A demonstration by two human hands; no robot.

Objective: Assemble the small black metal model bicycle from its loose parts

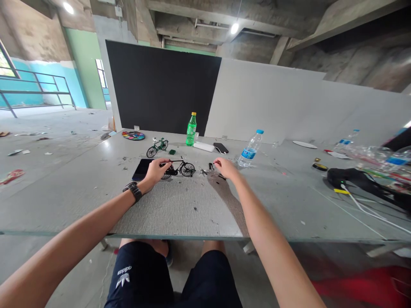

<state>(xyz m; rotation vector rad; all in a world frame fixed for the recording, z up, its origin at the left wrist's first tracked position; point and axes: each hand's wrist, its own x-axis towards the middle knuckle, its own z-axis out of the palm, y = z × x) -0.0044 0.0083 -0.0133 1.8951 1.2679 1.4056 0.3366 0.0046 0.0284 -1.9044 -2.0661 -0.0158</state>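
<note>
A black model bicycle [182, 169] stands upright on the table in front of me. My left hand [156, 170], wearing a black watch, closes its fingers at the rear end of the bicycle and hides part of the back wheel. To the right, my right hand [225, 167] is pinched above several small black parts [211, 166]; whatever sits between its fingertips is too small to name. Small loose pieces [203, 171] lie between the bicycle and that hand. Behind the left hand stands a green model bicycle [157, 147].
A dark tablet-like slab [140, 170] lies beside my left hand. Farther back are a green bottle [191, 130], a white power bank [203, 147], a black phone [221, 148] and a paint palette [133, 135]. A water bottle [251, 149] stands just beyond my right hand.
</note>
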